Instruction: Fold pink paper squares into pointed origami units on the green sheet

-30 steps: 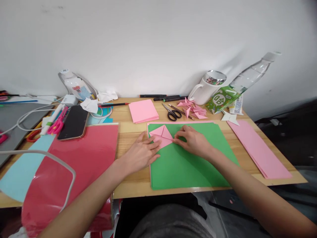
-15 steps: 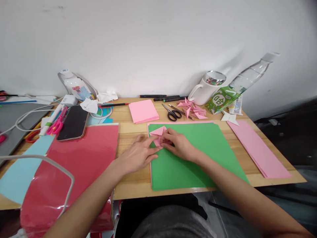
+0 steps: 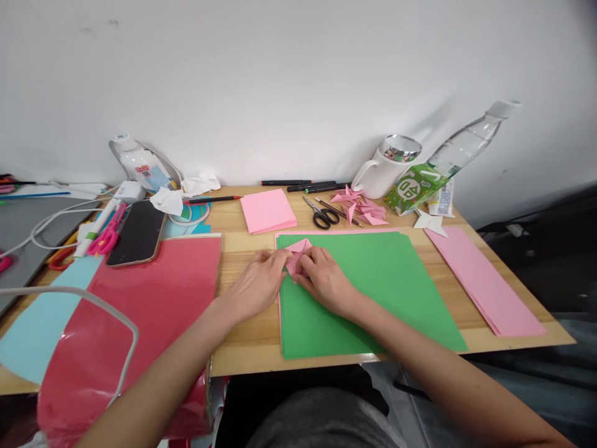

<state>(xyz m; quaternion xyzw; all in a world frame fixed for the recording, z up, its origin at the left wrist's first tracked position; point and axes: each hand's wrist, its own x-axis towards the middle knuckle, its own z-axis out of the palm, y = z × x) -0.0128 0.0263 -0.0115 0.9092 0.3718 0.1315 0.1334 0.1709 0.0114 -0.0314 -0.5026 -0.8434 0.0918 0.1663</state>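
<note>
Between my two hands is a small folded piece of pink paper [image 3: 299, 246], over the upper left corner of a stack of green paper [image 3: 373, 292]. My left hand [image 3: 261, 278] pinches its left edge between thumb and fingers. On its right side, my right hand [image 3: 325, 277] is closed with the fingertips gripping the paper. My fingers hide much of the lower part of the fold. Just beyond lies a pile of pink paper squares [image 3: 268, 210], with black-handled scissors [image 3: 321, 213] to its right.
Folded pink paper pieces [image 3: 359, 205] lie beside a white mug [image 3: 385, 168]. A clear bottle [image 3: 471, 143] leans behind a green carton [image 3: 413, 188]. Pink paper strips [image 3: 485, 280] lie at right. A red folder [image 3: 153, 311], phone [image 3: 137, 233] and cable [image 3: 125, 323] are at left.
My left hand's fingers, stretched across the paper before, have drawn in to pinch its left edge. My right hand has shifted slightly, and the pink paper's fold looks more raised.
</note>
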